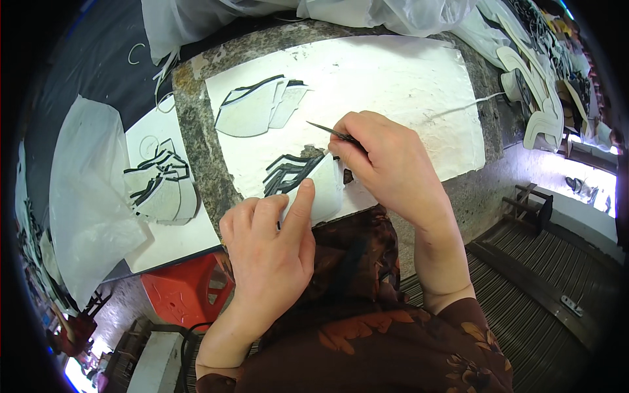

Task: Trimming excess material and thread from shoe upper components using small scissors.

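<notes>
My left hand (268, 249) rests with fingers stretched out on a fanned stack of pale, curved cut pieces with black edging (325, 196). Its index fingertip presses on the top piece, close to the black strips. In my right hand (386, 157) is a slim, dark pointed tool (327, 130), its tip facing left and its rear part hidden by the fingers. The fingertips of that hand are at the upper corner of the stack. Farther off to the left, a few similar black-edged pieces (246, 114) overlap on the white sheet (386, 78).
More black-edged pieces (164, 190) lie on a white board at the left, beside a clear plastic bag (92, 190). A spool (515, 85) trails white cord at the right. A red stool (180, 291) stands below the table. Plastic sheeting (386, 13) covers the far edge.
</notes>
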The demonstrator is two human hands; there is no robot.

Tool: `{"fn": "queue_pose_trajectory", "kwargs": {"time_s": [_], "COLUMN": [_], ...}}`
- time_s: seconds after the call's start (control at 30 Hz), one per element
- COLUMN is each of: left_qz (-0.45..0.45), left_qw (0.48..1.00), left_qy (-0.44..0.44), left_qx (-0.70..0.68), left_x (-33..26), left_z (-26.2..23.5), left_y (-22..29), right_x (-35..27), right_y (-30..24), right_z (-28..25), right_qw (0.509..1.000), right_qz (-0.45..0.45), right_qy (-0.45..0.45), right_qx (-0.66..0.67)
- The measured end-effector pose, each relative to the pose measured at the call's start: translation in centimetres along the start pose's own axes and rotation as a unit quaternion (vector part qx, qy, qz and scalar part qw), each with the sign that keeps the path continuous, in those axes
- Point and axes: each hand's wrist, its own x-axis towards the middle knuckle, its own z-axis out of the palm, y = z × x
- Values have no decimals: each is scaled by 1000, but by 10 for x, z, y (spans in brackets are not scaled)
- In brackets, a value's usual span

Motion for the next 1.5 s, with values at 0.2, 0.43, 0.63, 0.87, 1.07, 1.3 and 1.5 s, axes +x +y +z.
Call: {"fn": "queue_pose_trajectory", "kwargs": {"time_s": [0.2, 0.43, 0.63, 0.87, 1.07, 1.3, 1.5], "left_qz": [-11, -14, -31, -38, -50, -203, -292], "left_qw": [1000, 1000, 998, 996, 987, 871, 739], "left_qy": [-16, -21, 6, 36, 22, -103, -162], "left_qx": [-10, -18, -56, -72, -148, -434, -585], "left_x": [1, 1, -3, -7, 7, 33, 33], "left_z": [-1, -2, 3, 4, -17, -38, -41], "left_y": [1, 2, 1, -5, -5, -1, -23], "right_x": [-2, -6, -10, -24, -28, -30, -36], "right_y": [3, 5, 10, 4, -12, -13, -1], "right_z": [1, 12, 10, 1, -10, -15, -28], "right_qw": [1000, 998, 981, 978, 965, 946, 978], "right_qz": [21, 54, 101, 74, 63, -11, -149], "right_qy": [-13, -11, -27, -18, -11, -56, -43], "right_qx": [5, 28, 166, 195, 253, 319, 140]}}
